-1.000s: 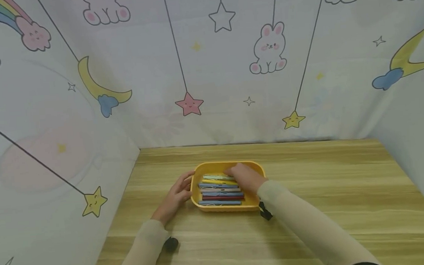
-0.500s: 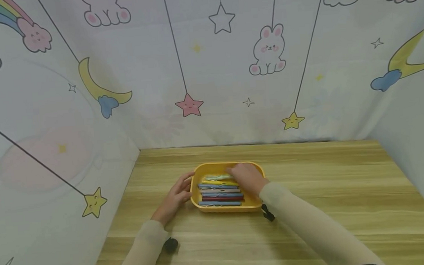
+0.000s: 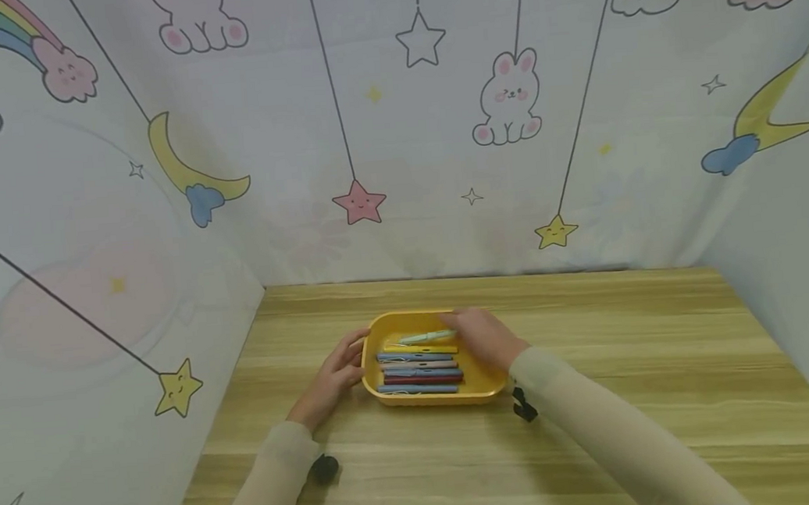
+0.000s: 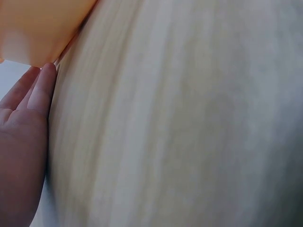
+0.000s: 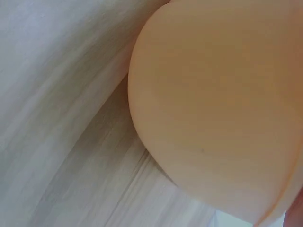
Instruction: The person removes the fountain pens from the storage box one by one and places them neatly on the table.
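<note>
A yellow tray (image 3: 480, 375) holds several pens lying side by side. My right hand (image 3: 484, 336) reaches over its right end and pinches a pale green pen (image 3: 426, 337) at its right end; the fingertips are partly hidden. That pen lies tilted behind a yellow pen (image 3: 420, 350), with blue, pale pink and dark red pens (image 3: 423, 379) in front. My left hand (image 3: 329, 377) is at the tray's left end, its straight fingers touching the outer wall, as the left wrist view shows beside the tray (image 4: 42, 28). The right wrist view shows mostly the tray's outside (image 5: 208, 104).
The tray stands on a wood-grain table (image 3: 419, 463). A white cloth (image 3: 284, 136) printed with stars, moons and rabbits hangs behind it and at both sides. A black wrist device (image 3: 325, 468) sits under the left sleeve, another (image 3: 524, 404) at the right.
My right hand has moved a little to the right, and the pale green pen has shifted right with it and tilted away from the yellow pen. My left hand stays at the tray's end.
</note>
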`<move>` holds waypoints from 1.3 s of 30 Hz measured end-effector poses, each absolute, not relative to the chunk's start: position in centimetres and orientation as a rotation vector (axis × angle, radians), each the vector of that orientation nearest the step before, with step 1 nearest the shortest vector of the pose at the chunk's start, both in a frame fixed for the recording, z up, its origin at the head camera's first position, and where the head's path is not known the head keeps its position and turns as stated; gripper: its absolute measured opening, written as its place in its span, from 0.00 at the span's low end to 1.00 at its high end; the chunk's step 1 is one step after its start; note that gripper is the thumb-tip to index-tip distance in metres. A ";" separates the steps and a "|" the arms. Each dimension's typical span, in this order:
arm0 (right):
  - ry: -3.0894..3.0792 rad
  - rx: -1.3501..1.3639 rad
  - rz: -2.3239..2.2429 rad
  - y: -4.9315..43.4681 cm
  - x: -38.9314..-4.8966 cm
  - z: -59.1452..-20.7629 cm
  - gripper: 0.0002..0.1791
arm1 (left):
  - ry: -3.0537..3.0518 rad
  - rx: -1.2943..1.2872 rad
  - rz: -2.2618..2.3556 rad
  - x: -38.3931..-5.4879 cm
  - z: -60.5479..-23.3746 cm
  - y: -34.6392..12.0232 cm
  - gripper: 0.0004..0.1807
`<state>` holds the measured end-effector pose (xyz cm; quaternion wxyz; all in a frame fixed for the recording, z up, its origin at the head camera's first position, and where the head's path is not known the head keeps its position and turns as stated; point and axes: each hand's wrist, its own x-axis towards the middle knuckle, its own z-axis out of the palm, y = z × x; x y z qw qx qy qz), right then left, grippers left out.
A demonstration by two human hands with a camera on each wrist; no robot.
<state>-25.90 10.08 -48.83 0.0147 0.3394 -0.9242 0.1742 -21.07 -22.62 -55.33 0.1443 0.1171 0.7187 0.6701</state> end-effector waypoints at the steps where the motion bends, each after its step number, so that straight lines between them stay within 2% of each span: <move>1: -2.872 1.059 0.574 10.2 -25.9 -48.8 0.26 | 2.071 0.331 1.933 -21.1 -55.3 -22.6 0.36; 8: -2.889 0.999 0.702 10.8 -25.4 -48.4 0.29 | 2.088 0.326 1.905 -20.9 -55.3 -22.7 0.35; 19: -2.724 0.958 0.856 12.5 -25.1 -47.6 0.23 | 2.076 0.312 1.908 -20.9 -55.4 -22.8 0.35; 39: -2.517 0.739 1.170 16.9 -24.3 -47.5 0.17 | 2.087 0.280 1.904 -20.9 -55.0 -22.6 0.36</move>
